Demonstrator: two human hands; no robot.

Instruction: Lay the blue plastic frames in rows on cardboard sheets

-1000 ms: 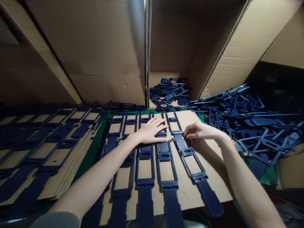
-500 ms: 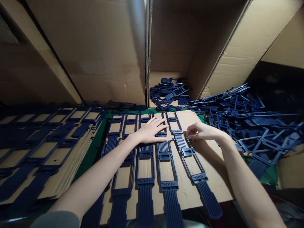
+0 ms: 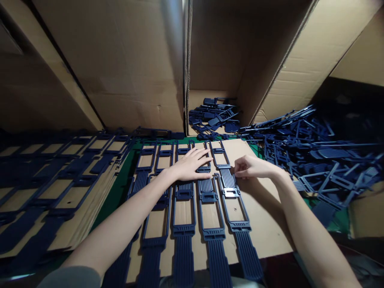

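My left hand (image 3: 193, 165) lies flat with fingers spread over the upper ends of the dark blue plastic frames set in rows on a cardboard sheet (image 3: 264, 216). My right hand (image 3: 250, 167) is closed in a pinch at the upper right end of the rightmost near frame (image 3: 240, 227). This frame has a rectangular opening, a small crossbar and a ribbed tongue that reaches past the sheet's near edge. Its upper end overlaps the ribbed tongue of the far frame (image 3: 221, 156). Left of it lies a similar frame (image 3: 212, 231), nearly parallel. My right fingertips are partly hidden.
On the right is a tangled heap of loose blue frames (image 3: 336, 154). More loose parts (image 3: 214, 116) lie inside an open cardboard box (image 3: 219, 52) at the back. To the left stands a stack of cardboard sheets (image 3: 99, 212) with frames laid on top. Green tabletop (image 3: 115, 192) shows between.
The rightmost near frame has swung left at its lower end and now lies nearly in line with its neighbour. My right hand shifted very slightly; my left hand stayed in place.
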